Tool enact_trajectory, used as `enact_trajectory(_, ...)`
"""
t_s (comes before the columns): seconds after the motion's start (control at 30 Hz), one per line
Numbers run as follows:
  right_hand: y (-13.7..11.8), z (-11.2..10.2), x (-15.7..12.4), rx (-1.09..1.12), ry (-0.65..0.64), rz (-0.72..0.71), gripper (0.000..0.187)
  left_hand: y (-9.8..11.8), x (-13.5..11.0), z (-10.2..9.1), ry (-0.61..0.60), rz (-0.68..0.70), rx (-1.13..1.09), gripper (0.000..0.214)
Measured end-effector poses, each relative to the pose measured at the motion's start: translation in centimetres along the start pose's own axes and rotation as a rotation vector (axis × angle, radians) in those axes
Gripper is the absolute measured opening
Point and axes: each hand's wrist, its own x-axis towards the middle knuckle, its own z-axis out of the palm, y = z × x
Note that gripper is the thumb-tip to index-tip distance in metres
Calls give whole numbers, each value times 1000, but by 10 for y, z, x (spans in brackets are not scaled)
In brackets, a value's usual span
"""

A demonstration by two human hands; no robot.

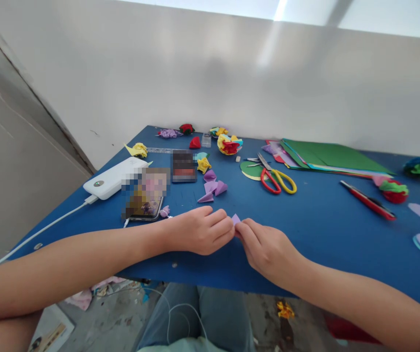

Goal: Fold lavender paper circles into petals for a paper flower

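Note:
Between my two hands, over the front part of the blue table [202,266], is a small piece of purple paper [235,218]. My left hand [206,230] has its fingers curled and pinches the paper from the left. On the other side, my right hand [266,242] pinches it between thumb and fingers. Most of the piece is covered by my fingertips, so its full shape is hidden. Just beyond my hands lie several folded purple paper petals [212,187]. A tiny purple paper bud [165,211] rests left of my left wrist, near a phone [151,193].
Scissors [278,181] with red and yellow handles lie partly on a round green paper [252,169]. Coloured paper sheets [334,155] are stacked at the back right. A red pen-like tool [369,200] lies right. A white power bank [116,177] with a cable stands left. Paper flowers [229,144] line the back.

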Motion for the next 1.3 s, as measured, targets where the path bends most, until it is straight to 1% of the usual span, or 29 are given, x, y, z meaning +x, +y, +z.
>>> enact_trajectory(0.1,1,1,0,-44,15,-14,11,-1,0,-1,-9,17,5,16)
enact_trajectory(0.23,2,3,0,-103,-12,-12,14,-1,0,-2,-28,46,14,18)
enact_trajectory(0.43,2,-2,3,-165,-33,-27,14,2,0,-1,-21,35,16,18)
enact_trajectory(0.67,0,-6,7,-185,-34,-53,17,0,1,0,1,-58,-63,17)
enact_trajectory(0.9,0,-6,6,-197,-11,-71,15,1,-2,0,49,-127,-107,16)
enact_trajectory(0.97,0,-5,6,-205,-12,-76,14,2,-3,2,46,-137,-119,16)
enact_trajectory(1.03,0,-4,5,-211,-16,-84,15,2,-3,3,19,-147,-144,18)
enact_trajectory(1.13,0,-3,5,-218,-10,-98,17,3,0,5,-44,-209,-242,20)
enact_trajectory(1.3,-2,-4,6,-238,-38,-91,17,4,4,2,-167,-448,-490,22)
